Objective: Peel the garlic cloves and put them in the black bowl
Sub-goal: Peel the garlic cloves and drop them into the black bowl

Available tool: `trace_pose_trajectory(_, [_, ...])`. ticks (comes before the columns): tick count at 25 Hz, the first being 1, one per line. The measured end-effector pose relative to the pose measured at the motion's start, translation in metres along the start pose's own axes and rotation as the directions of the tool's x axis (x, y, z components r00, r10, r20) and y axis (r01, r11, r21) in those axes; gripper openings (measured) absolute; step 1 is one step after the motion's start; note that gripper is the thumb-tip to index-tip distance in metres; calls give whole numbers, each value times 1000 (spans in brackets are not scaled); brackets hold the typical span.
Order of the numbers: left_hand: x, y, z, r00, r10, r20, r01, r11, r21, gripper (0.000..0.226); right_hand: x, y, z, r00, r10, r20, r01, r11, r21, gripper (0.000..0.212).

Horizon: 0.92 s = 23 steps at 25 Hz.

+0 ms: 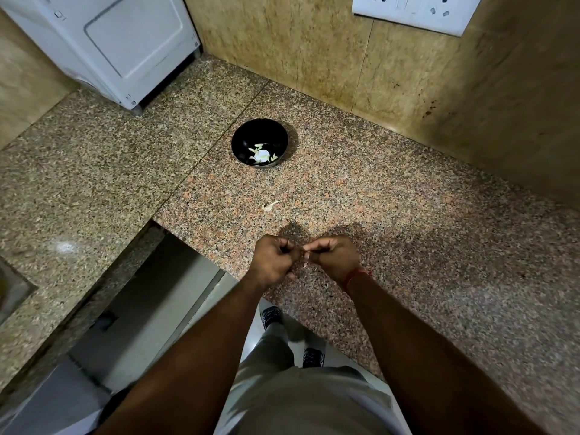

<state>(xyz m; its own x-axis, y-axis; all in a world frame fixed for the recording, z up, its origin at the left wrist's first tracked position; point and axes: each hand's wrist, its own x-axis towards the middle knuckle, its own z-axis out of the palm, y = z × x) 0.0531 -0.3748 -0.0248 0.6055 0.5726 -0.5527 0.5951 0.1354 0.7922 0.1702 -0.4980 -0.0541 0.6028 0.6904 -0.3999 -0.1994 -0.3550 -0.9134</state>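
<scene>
While the black bowl (260, 142) sat apart, both hands met. Left hand (273, 262) and right hand (336, 258) curled, pinching a garlic clove (306, 258).

Your bench (408, 215): speckled granite, polished, faint sheen beyond your left hand (272, 262). Black bowl (238, 142), well ahead of your hands: glossy, smooth. Skin scrap (270, 205) between bowl and hands: papery, dry. Wall (298, 51) behind: mottled stone-look tile, slight gloss. White appliance (103, 42), far left: smooth plastic or painted metal; you cannot tell which.
</scene>
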Motion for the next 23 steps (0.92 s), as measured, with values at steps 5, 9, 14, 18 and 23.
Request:
trace_pose_trajectory(5, [-4, 0, 3, 999, 37, 1, -37, 999, -12, 11, 0, 1, -1, 1000, 4, 0, -4, 1000, 24, 20])
trace_pose_trajectory(9, [-4, -2, 5, 1000, 13, 1, -13, 997, -80, 8, -2, -5, 1, 998, 57, -5, -57, 995, 82, 18])
trace_pose_trajectory(14, [-3, -7, 2, 999, -23, 35, 32, 966, -258, 15, -4, -10, 1, 1000, -9, 2, 8, 999, 35, 14])
trace_pose_trajectory(18, [-5, -8, 0, 998, -37, 53, 53, 941, -335, 11, -4, -10, 3, 998, -58, 24, 56, 997, 43, 14])
trace_pose_trajectory(23, [-4, -6, 1, 998, -35, 44, 50, 921, -387, 10, -2, -9, 10, 999, 46, 26, -50, 974, 220, 13])
